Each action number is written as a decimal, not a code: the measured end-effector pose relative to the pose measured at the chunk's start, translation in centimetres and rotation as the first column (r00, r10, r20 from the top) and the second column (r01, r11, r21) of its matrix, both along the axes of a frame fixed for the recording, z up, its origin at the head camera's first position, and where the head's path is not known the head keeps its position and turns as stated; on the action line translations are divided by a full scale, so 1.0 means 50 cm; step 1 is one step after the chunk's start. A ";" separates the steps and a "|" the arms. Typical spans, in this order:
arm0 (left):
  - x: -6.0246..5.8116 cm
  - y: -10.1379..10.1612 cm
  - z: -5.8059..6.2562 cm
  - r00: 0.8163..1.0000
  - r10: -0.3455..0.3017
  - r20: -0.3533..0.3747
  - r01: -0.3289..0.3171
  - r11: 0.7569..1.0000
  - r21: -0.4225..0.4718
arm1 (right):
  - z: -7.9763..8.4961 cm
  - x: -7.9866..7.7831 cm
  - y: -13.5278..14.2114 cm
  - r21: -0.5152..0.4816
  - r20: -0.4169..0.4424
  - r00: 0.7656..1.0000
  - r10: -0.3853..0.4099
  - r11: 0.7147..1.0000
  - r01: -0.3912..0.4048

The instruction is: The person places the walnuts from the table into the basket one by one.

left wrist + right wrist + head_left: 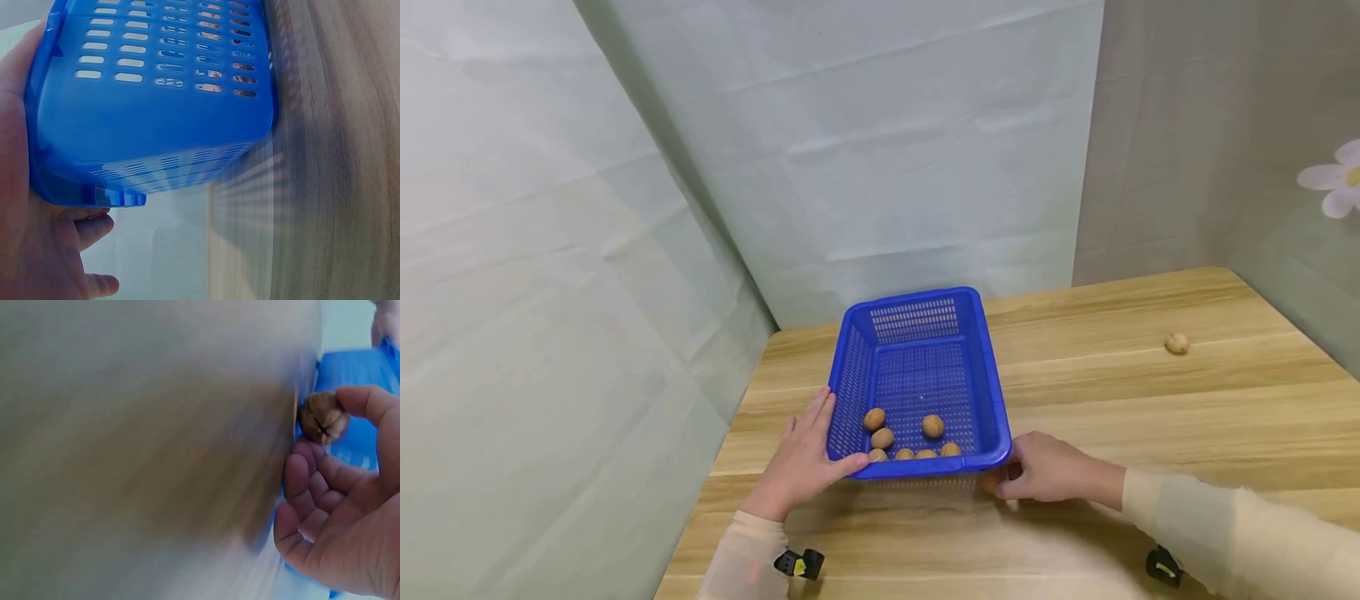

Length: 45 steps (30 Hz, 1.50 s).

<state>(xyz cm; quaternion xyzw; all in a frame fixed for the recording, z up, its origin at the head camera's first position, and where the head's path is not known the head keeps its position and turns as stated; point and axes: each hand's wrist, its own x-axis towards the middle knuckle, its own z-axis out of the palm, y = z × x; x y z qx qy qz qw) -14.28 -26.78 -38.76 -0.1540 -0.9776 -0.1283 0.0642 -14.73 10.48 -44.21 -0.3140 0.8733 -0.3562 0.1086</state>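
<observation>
A blue plastic basket stands on the wooden table with several walnuts gathered toward its near end. My left hand rests at the near left corner, its thumb along the front rim and its fingers against the left side. In the left wrist view, that hand lies beside the basket's rim. Low by the near right corner, my right hand pinches a walnut between thumb and fingers. The basket partly hides those fingers in the head view.
A single walnut lies at the right rear of the wooden table. Pale cloth hangs behind and to the left of the table. Wrist straps with black pieces sit on both sleeves.
</observation>
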 end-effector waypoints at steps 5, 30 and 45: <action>0.000 0.003 -0.001 1.000 -0.012 -0.010 0.012 1.000 -0.004 | 0.003 -0.028 0.078 0.029 0.007 1.000 -0.023 0.999 0.023; -0.002 0.001 -0.002 1.000 0.001 -0.004 -0.001 0.999 -0.036 | -0.013 -0.103 0.175 -0.044 0.056 0.998 0.023 0.999 -0.021; 0.001 0.002 -0.001 1.000 0.001 -0.012 -0.002 0.999 -0.036 | 0.115 -0.139 0.146 -0.168 -0.091 0.991 -0.101 0.982 0.085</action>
